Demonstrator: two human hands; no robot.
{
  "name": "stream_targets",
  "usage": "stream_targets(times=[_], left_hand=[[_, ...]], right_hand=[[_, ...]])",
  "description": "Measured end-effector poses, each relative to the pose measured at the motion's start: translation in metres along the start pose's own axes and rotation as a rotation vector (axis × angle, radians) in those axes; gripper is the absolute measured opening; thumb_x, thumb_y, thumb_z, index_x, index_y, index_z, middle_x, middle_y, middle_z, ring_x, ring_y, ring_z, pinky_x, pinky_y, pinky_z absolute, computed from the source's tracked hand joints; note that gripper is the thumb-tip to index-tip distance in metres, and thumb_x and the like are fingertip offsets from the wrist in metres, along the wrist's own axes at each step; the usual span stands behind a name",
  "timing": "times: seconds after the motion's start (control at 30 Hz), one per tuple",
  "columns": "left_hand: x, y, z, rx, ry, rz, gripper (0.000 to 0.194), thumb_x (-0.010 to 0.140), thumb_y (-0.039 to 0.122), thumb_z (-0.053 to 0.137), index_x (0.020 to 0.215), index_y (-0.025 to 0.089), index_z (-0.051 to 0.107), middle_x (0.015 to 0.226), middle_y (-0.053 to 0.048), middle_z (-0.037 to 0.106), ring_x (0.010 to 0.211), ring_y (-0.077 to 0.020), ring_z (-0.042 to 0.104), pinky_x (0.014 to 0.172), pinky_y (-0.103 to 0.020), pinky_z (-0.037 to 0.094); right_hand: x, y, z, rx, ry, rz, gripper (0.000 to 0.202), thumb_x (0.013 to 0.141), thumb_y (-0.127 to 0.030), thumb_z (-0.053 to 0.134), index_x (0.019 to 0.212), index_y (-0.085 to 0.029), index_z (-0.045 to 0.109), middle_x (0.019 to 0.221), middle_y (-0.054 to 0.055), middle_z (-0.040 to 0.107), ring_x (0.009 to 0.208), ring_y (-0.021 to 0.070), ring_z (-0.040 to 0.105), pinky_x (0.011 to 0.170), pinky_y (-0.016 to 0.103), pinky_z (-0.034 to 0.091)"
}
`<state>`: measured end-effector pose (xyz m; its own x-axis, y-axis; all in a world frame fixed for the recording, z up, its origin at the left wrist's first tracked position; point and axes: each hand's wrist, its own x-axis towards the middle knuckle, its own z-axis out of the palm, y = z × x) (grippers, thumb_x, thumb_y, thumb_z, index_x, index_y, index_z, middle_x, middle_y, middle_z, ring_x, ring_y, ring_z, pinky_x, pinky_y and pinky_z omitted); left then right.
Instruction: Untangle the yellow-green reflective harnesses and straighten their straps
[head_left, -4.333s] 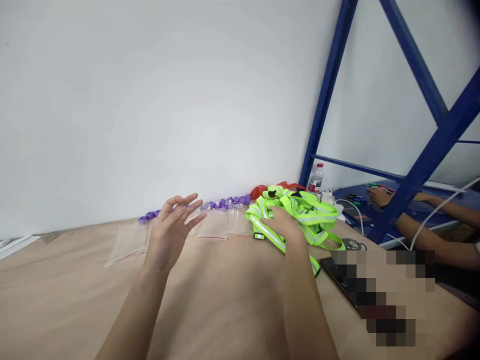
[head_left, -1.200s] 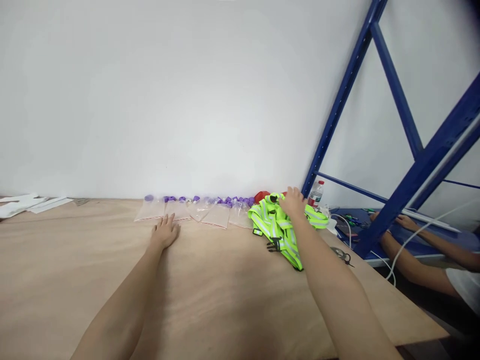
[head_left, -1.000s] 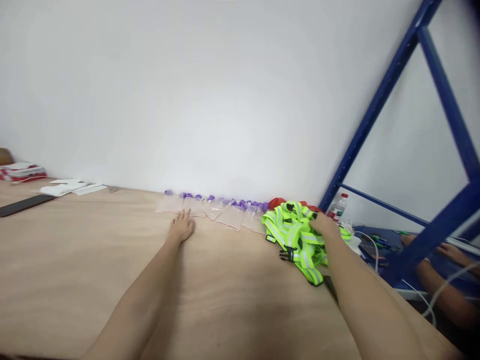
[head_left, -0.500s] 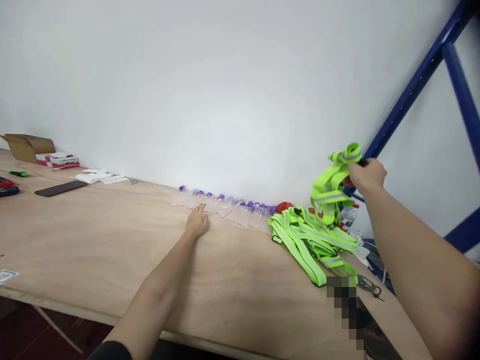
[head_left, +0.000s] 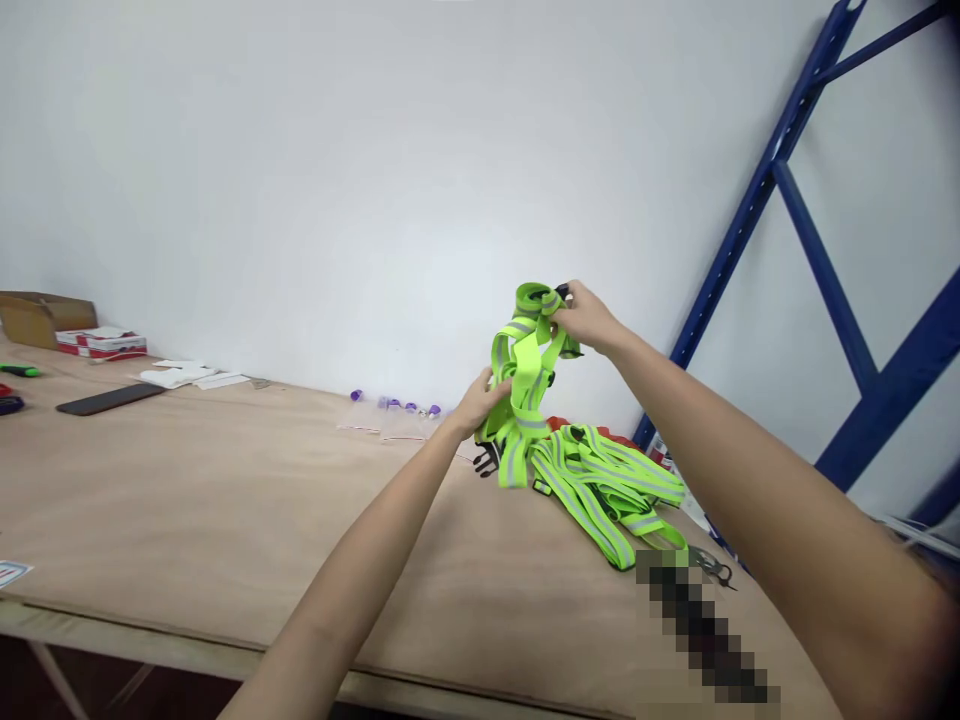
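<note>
Both hands hold a bundle of neon-yellow reflective strap (head_left: 529,365) with grey stripes, raised above the wooden table. My right hand (head_left: 589,318) pinches its upper part beside a black plastic piece. Lower on the left side, my left hand (head_left: 481,402) has its fingers and thumb closed on the hanging loops. A black side-release buckle (head_left: 486,460) dangles below my left hand. To the right, a pile of similar reflective straps (head_left: 600,480) lies on the table. Small clear bags (head_left: 405,424) with purple items (head_left: 410,407) lie along the wall, partly covered by my left hand and the strap.
The wooden table (head_left: 225,500) runs along a white wall. At the left are a cardboard box (head_left: 45,318), a red-and-white box (head_left: 101,344), white papers (head_left: 184,376) and a dark flat bar (head_left: 112,398). A blue metal frame (head_left: 772,170) stands at right; a keyring (head_left: 712,568) lies near the pile.
My right hand has brought the strap bundle leftward, away from above the pile. My left hand has risen from the table by the bags and taken hold of the bundle. The view has shifted right.
</note>
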<state>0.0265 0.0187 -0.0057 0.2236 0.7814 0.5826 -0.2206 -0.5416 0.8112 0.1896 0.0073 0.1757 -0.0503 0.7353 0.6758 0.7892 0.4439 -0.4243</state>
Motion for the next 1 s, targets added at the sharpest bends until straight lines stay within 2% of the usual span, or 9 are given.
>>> stream_targets(times=[0.1, 0.27, 0.37, 0.47, 0.6, 0.7, 0.77, 0.9, 1.0], left_hand=[[-0.013, 0.003, -0.007, -0.069, -0.006, -0.045, 0.054, 0.078, 0.055, 0.068, 0.112, 0.013, 0.068, 0.097, -0.010, 0.074, 0.083, -0.0221, 0.068, 0.076, -0.033, 0.053], [-0.039, -0.007, -0.052, -0.091, 0.169, -0.150, 0.030, 0.077, 0.043, 0.066, 0.083, 0.013, 0.066, 0.069, -0.001, 0.066, 0.063, -0.0153, 0.059, 0.059, -0.026, 0.045], [-0.050, -0.010, -0.081, -0.078, 0.243, -0.176, 0.026, 0.071, 0.036, 0.070, 0.085, 0.016, 0.063, 0.068, 0.002, 0.062, 0.061, -0.0125, 0.056, 0.057, -0.023, 0.042], [-0.060, -0.009, -0.100, -0.060, 0.229, -0.195, 0.036, 0.066, 0.034, 0.076, 0.094, 0.018, 0.059, 0.073, 0.003, 0.063, 0.064, -0.0125, 0.059, 0.061, -0.023, 0.045], [-0.078, -0.005, -0.118, -0.014, 0.108, -0.265, 0.045, 0.060, 0.032, 0.083, 0.093, 0.020, 0.054, 0.074, 0.004, 0.063, 0.065, -0.0128, 0.062, 0.062, -0.024, 0.046], [-0.095, -0.004, -0.131, 0.034, -0.046, -0.348, 0.045, 0.060, 0.035, 0.087, 0.088, 0.018, 0.057, 0.080, 0.000, 0.068, 0.072, -0.0163, 0.066, 0.066, -0.026, 0.048], [-0.106, -0.005, -0.140, 0.069, -0.126, -0.393, 0.041, 0.066, 0.042, 0.085, 0.085, 0.017, 0.058, 0.084, -0.004, 0.071, 0.077, -0.0191, 0.067, 0.070, -0.029, 0.050], [-0.122, -0.012, -0.156, 0.157, -0.198, -0.445, 0.044, 0.080, 0.059, 0.070, 0.083, 0.017, 0.058, 0.091, -0.009, 0.074, 0.085, -0.0228, 0.069, 0.077, -0.035, 0.053], [-0.128, -0.021, -0.166, 0.271, -0.222, -0.459, 0.047, 0.082, 0.063, 0.065, 0.088, 0.017, 0.061, 0.095, -0.011, 0.075, 0.090, -0.0258, 0.070, 0.080, -0.038, 0.055]], right_hand=[[-0.025, -0.006, 0.006, 0.004, -0.170, 0.014, 0.021, 0.087, -0.021, 0.061, 0.107, -0.016, 0.056, 0.083, 0.001, 0.066, 0.057, 0.0126, 0.060, 0.060, 0.030, 0.052], [-0.063, 0.020, 0.000, 0.000, -0.316, 0.067, 0.016, 0.083, -0.017, 0.062, 0.099, -0.014, 0.062, 0.066, -0.002, 0.061, 0.047, 0.0096, 0.051, 0.052, 0.023, 0.044], [-0.090, 0.044, 0.004, 0.038, -0.492, 0.073, 0.013, 0.077, -0.019, 0.068, 0.090, -0.014, 0.067, 0.065, 0.001, 0.065, 0.051, 0.0117, 0.056, 0.052, 0.022, 0.043], [-0.117, 0.067, 0.018, 0.081, -0.581, 0.062, 0.012, 0.074, -0.020, 0.067, 0.084, -0.015, 0.071, 0.078, 0.004, 0.072, 0.063, 0.0159, 0.063, 0.056, 0.023, 0.046], [-0.143, 0.093, 0.043, 0.102, -0.531, 0.040, 0.016, 0.065, -0.014, 0.065, 0.079, -0.018, 0.072, 0.082, 0.003, 0.074, 0.077, 0.0195, 0.064, 0.067, 0.025, 0.047], [-0.160, 0.108, 0.060, 0.141, -0.482, 0.037, 0.015, 0.067, -0.018, 0.063, 0.079, -0.019, 0.072, 0.083, 0.004, 0.074, 0.079, 0.0221, 0.065, 0.074, 0.030, 0.048], [-0.171, 0.116, 0.074, 0.183, -0.449, 0.037, 0.018, 0.069, -0.022, 0.062, 0.083, -0.019, 0.072, 0.089, 0.005, 0.074, 0.085, 0.0244, 0.066, 0.079, 0.033, 0.049], [-0.198, 0.130, 0.107, 0.279, -0.358, 0.060, 0.030, 0.069, -0.024, 0.059, 0.098, -0.020, 0.070, 0.109, 0.009, 0.072, 0.102, 0.0269, 0.066, 0.090, 0.038, 0.050], [-0.218, 0.142, 0.133, 0.334, -0.340, 0.081, 0.038, 0.073, -0.026, 0.054, 0.109, -0.020, 0.066, 0.112, 0.010, 0.071, 0.094, 0.0252, 0.070, 0.083, 0.039, 0.055]])
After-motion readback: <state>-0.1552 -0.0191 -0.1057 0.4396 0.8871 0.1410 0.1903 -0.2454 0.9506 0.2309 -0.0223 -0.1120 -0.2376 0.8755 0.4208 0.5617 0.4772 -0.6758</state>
